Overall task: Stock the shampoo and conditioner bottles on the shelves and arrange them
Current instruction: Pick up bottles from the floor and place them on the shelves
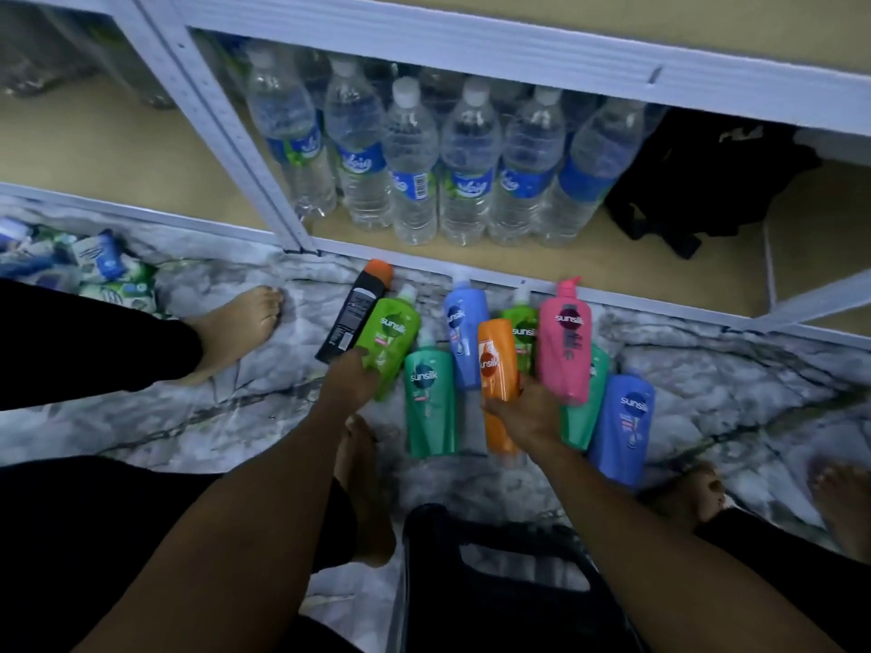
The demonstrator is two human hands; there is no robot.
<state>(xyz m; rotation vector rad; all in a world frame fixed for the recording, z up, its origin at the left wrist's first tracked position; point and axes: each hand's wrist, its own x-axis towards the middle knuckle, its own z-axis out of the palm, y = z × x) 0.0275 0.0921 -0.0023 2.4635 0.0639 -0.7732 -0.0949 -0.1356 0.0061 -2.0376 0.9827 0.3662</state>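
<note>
At nine o'clock a heap of crinkled plastic packets lies on the glossy marbled floor. Just left of centre a slim black bottle with an orange cap lies flat. Touching it is a smooth lime-green bottle, which the left hand grips at its lower end, fingers curled round the rounded body. Next come a teal bottle and a blue bottle. The right hand holds an orange bottle, fingers wrapped round its middle. Behind it is a second green bottle, then a pink pump bottle overlapping another teal bottle, and at four o'clock a second blue bottle. All crowd against the white metal shelf rail. At twelve o'clock ribbed clear water bottles fill the bottom shelf, with a dark bag at two o'clock. A black basket sits at six o'clock.
</note>
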